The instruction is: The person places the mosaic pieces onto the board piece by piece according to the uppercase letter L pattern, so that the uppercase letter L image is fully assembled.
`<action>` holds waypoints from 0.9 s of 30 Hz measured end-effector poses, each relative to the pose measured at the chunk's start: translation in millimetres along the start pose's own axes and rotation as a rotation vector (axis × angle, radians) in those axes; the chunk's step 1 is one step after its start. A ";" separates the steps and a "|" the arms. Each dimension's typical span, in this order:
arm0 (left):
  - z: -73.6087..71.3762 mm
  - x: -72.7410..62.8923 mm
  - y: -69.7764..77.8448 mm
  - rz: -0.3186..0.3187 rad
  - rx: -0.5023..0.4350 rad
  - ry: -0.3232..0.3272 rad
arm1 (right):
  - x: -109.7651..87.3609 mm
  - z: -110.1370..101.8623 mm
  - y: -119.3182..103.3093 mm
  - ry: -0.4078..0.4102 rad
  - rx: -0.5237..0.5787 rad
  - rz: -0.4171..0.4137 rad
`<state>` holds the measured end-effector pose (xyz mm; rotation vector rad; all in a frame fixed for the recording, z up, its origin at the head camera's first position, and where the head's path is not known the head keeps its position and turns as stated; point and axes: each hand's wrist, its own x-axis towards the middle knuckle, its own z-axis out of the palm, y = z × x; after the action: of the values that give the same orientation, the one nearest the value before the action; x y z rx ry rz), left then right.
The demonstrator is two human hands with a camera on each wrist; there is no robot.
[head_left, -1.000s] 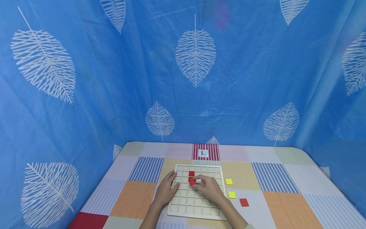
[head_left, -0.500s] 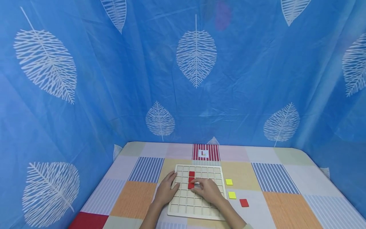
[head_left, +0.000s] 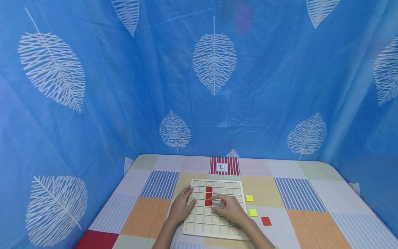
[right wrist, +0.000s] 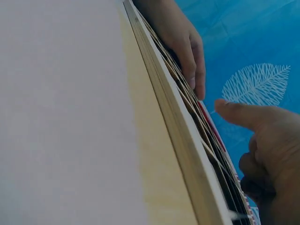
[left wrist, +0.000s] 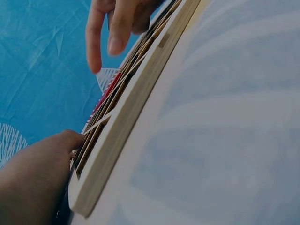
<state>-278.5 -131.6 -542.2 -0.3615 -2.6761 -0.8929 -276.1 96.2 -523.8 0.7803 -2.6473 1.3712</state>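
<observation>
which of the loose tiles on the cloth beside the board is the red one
The red tile is the one nearest the camera and farthest right. The other two loose tiles, the far yellow tile and near yellow tile, lie closer to the wooden grid board.

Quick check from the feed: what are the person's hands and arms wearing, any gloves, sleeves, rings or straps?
Both hands are bare: no gloves or rings show on the left hand or the right hand. The forearms are uncovered as far as the head view shows. No watch or strap is visible; the wrist views add nothing more.
</observation>
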 end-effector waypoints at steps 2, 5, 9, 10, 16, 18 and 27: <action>0.0 0.1 0.0 0.003 -0.002 0.000 | -2.8 -6.3 -0.9 0.004 0.033 0.000; -0.3 0.1 -0.1 0.000 -0.001 -0.002 | -7.2 -17.5 -2.7 0.018 0.079 0.000; -0.9 0.2 -0.2 -0.007 0.002 0.000 | -14.0 -36.6 -3.6 0.057 0.103 -0.021; -1.3 0.2 -0.2 -0.008 0.002 0.003 | -15.8 -41.7 -2.7 0.068 0.097 -0.031; -2.4 0.9 -0.6 -0.008 0.012 0.008 | -30.8 -74.5 6.3 0.148 0.017 -0.050; -2.6 1.1 -0.6 -0.009 0.014 0.007 | -37.1 -85.2 10.8 0.171 -0.014 -0.021; -1.2 0.3 1.3 0.025 0.014 0.023 | -71.5 -115.5 40.5 0.167 -0.058 0.166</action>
<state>-278.1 -131.3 -540.5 -0.3782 -2.6497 -0.8655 -252.6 234.6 -504.3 0.4272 -2.6565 1.3234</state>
